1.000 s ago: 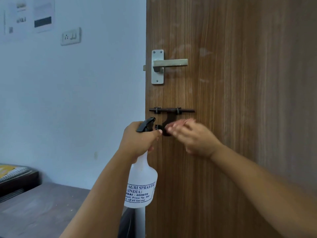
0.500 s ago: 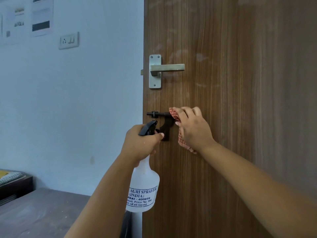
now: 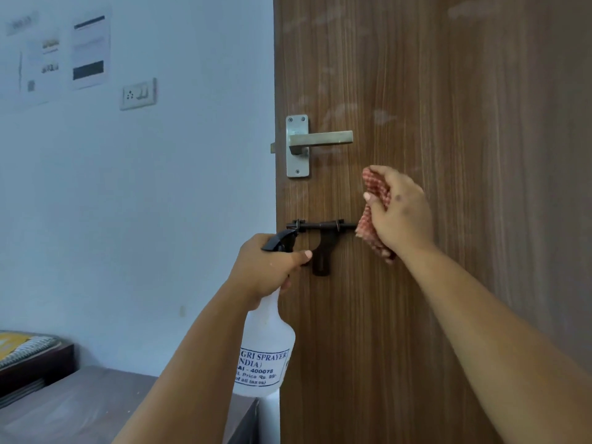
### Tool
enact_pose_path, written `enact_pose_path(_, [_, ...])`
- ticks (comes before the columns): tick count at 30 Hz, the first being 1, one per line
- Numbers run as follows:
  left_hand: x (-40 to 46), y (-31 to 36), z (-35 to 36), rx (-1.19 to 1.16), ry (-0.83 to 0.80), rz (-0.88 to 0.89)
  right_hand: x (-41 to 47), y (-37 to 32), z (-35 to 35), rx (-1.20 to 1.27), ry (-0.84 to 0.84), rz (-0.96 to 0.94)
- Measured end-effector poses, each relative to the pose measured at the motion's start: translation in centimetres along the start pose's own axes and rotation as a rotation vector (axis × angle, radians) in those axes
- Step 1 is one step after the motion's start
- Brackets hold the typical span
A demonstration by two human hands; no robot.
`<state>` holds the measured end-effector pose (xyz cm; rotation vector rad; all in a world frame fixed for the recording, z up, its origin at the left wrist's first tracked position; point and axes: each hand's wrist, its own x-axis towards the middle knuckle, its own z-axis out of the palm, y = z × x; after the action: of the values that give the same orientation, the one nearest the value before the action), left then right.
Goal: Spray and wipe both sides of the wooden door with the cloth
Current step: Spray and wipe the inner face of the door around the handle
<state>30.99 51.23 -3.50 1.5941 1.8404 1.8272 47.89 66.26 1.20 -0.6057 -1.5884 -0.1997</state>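
Since the frame half a second back, your right hand has shifted right and up along the wooden door: it was over the middle of the dark bolt latch and now sits at the bolt's right end, below and right of the metal lever handle. The latch bracket is now uncovered.

Right hand: fingers and thumb curled round the bunched red-checked cloth, gripping it. The cloth hangs out below the palm and lies at the right tip of the bolt; whether it presses on the door face there cannot be told.

Left hand: wrapped round the neck of the white spray bottle, one finger forward at the black trigger head. The bottle hangs upright in front of the door's left edge, label with blue print facing you, nozzle pointing toward the latch.

Door surface: pale smears show above and right of the lever handle.

Surroundings: light blue wall left of the door, with a switch plate and blurred paper notices. A dark worktop sits at lower left; a striped item lies at the far left edge.
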Motion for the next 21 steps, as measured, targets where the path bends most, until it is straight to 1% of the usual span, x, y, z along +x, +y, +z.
enact_pose_path(1, [0.1,0.2,0.0,0.008,-0.025,0.002,0.2,-0.6,0.1,-0.075,-0.004,-0.119])
enact_pose_path(3, [0.5,0.5,-0.3,0.006,-0.040,0.004,0.6,-2.3,0.3,-0.133,-0.098,-0.263])
enact_pose_path(4, [0.5,0.5,-0.4,-0.008,-0.033,0.003,0.4,-3.0,0.9,-0.171,-0.140,-0.306])
enact_pose_path(7, [0.6,0.3,-0.6,-0.075,0.015,0.003,-2.7,-5.0,3.7,-0.449,-0.209,-0.459])
enact_pose_path(8, [0.5,0.2,-0.6,-0.087,0.030,-0.002,-4.3,-5.3,4.9,-0.519,-0.227,-0.479])
enact_pose_path(9, [0.6,0.1,-0.6,-0.081,0.039,-0.005,-5.6,-5.4,5.7,-0.562,-0.231,-0.460])
enact_pose_path(12, [0.6,0.0,0.0,-0.023,0.049,-0.007,-6.9,-4.1,6.6,-0.578,-0.207,-0.485])
enact_pose_path(14, [0.7,0.1,0.3,-0.018,0.051,-0.005,-6.9,-1.9,6.2,-0.577,-0.209,-0.627])
enact_pose_path(16, [0.7,0.2,0.5,-0.029,0.049,-0.003,-7.4,0.7,5.0,-0.576,-0.281,-0.753])
enact_pose_path(18, [0.6,0.2,0.8,-0.039,0.041,-0.002,-8.5,3.6,4.0,-0.578,-0.333,-0.837])
enact_pose_path(21, [0.4,0.2,1.4,-0.030,0.031,0.000,-9.5,7.6,2.4,-0.551,-0.489,-1.009])
